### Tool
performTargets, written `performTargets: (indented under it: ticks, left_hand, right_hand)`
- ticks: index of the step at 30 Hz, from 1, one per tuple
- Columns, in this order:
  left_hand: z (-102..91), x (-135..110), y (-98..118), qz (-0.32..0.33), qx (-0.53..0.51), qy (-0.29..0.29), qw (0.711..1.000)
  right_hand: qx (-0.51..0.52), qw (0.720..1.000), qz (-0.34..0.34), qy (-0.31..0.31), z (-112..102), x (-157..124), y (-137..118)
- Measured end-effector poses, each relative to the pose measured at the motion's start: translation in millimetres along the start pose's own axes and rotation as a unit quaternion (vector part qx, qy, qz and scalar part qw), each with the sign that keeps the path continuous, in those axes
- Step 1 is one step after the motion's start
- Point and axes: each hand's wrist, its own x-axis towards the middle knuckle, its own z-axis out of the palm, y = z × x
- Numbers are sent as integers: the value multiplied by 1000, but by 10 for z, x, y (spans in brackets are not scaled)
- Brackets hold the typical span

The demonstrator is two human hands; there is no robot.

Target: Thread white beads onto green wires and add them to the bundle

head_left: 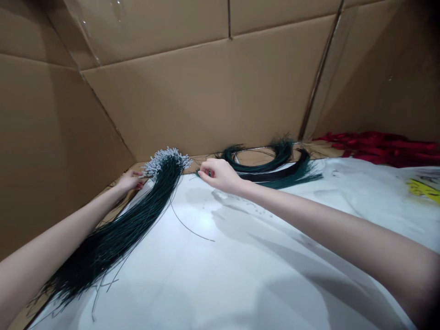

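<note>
A thick bundle of thin dark green wire-like stems (137, 229) with small pale blue-grey bead-like tips (167, 161) lies aslant on the left, tips at the far end. My left hand (129, 181) is beside those tips, its fingers partly apart and the nearest fingertips at the edge of the cluster. To the right of the tips, my right hand (220, 175) is raised with curled fingers pinched together; what they hold, if anything, is too small to make out. Behind it lie more dark green strands (285, 176), partly hidden by that hand.
A curved bundle of dark green strands (264, 166) rests against the cardboard wall (206, 91). Red ribbon-like material (381, 146) is heaped at the far right. White sheeting (213, 279) covers the surface, with a yellow printed patch (424, 189) at right. One loose stem (190, 230) sticks out.
</note>
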Motion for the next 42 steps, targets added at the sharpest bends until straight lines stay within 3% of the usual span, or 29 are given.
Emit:
performTargets:
  ticks: [3, 8, 11, 15, 18, 21, 24, 27, 31, 35, 42]
  left_hand:
    - [-143, 7, 9, -31, -22, 16, 999]
    - [-412, -6, 22, -31, -49, 6, 998]
    - [-541, -35, 55, -26, -59, 36, 997]
    - [-617, -213, 202, 17, -61, 62, 996]
    - [-555, -464, 392, 70, -47, 47, 995]
    - [-387, -784, 638, 131, -27, 5, 991]
    - [-153, -1143, 921, 244, 50, -57, 967]
    - [110, -1481, 1188, 333, 124, -112, 928]
    - [479, -1756, 1408, 433, 172, -192, 864]
    - [863, -1721, 1485, 461, 193, -216, 839]
    - [1493, -1275, 1609, 466, 208, -202, 836]
  right_hand:
    - [16, 1000, -7, 3, -5, -48, -35]
    - [47, 999, -7, 2, 38, -126, -109]
    - [68, 998, -6, -6, 59, -180, -142]
    - [88, 996, -1, -26, 79, -294, -148]
    - [94, 994, 11, -54, 114, -474, -186]
    - [91, 992, 18, -84, 142, -743, -333]
    - [72, 989, -19, -129, 123, -1004, -558]
    - [18, 982, -91, -167, 61, -1175, -736]
    - [-7, 977, -107, -186, -6, -1326, -787]
    - [17, 977, -116, -176, -25, -1481, -733]
    - [47, 987, -112, -106, -52, -1571, -667]
